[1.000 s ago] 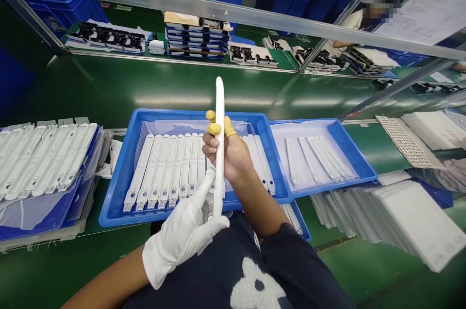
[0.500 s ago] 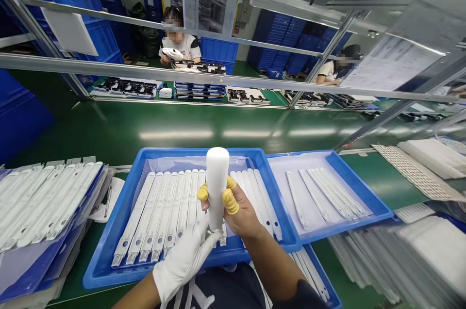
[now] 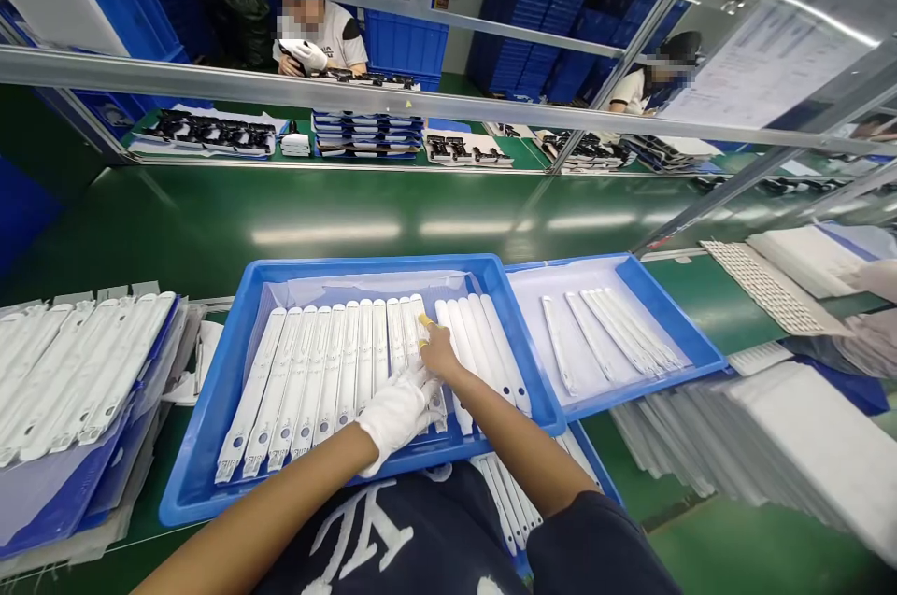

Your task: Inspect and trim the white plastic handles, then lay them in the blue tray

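A blue plastic tray (image 3: 364, 266) lined with clear film holds a tight row of white plastic strips (image 3: 315, 371) lying side by side. My right hand (image 3: 438, 352), bare with yellow finger cots, rests its fingertips on the upper end of a strip near the middle of the row. My left hand (image 3: 399, 413), in a white glove, lies over the lower ends of strips just below it. A strip runs between both hands, partly hidden. I cannot tell whether either hand grips it.
A shallower blue tray (image 3: 673, 315) to the right holds several white strips (image 3: 617, 333). A stack of white strips (image 3: 77, 371) lies at the left. A co-worker (image 3: 308, 39) works across the green bench (image 3: 350, 212), beyond a metal rail (image 3: 280, 81).
The white strip held upright above the tray is now lowered and lies flat in the row. Both hands have moved down and forward onto the tray.
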`<state>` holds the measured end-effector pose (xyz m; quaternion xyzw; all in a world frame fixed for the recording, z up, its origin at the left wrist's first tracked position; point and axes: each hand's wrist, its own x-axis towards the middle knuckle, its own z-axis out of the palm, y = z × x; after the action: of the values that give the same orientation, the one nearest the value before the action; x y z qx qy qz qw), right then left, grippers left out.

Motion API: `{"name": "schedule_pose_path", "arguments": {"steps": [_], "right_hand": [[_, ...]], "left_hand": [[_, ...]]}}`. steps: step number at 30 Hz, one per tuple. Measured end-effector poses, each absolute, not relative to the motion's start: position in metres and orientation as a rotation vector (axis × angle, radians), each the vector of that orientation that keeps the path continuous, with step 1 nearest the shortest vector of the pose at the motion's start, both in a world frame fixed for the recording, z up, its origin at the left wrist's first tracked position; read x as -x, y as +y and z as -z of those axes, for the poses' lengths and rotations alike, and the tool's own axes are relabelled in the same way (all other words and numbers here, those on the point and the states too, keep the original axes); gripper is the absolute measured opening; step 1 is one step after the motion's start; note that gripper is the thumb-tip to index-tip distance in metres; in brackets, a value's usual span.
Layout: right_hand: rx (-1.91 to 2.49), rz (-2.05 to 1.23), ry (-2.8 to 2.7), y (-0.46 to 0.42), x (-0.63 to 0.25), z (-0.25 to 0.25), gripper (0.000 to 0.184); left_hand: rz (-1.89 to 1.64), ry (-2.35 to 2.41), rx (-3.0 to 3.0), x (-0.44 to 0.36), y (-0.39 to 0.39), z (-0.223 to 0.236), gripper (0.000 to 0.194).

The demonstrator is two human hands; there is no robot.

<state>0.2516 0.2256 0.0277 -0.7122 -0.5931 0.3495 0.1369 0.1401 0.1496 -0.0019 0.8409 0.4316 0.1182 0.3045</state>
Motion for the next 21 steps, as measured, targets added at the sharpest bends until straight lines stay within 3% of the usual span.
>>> {"name": "schedule_pose_path", "arguments": {"steps": [6,10,16,21], "right_hand": [[2.183,-0.701,-1.939,0.213,-0.271,-0.033,0.039],[2.26,-0.645,-1.94,0.205,-0.278,-0.035,0.035],[2.133,-0.873,-1.771,0.211,-0.279,-0.067,0.034],[1.696,-1.143,-1.617,0.195,-0.259,-0.12,0.048]], "left_hand": [[-0.188,1.125,-2.238,-0.144,0.157,0.021,0.056],[-0.253,1.142,-2.159,-0.141,0.158,0.016,0.045],[-0.423,1.193,-1.867,-0.132,0.144,-0.013,0.055],[-0.414,1.045,-1.578,-0.12,0.112,-0.058,0.049]]}}
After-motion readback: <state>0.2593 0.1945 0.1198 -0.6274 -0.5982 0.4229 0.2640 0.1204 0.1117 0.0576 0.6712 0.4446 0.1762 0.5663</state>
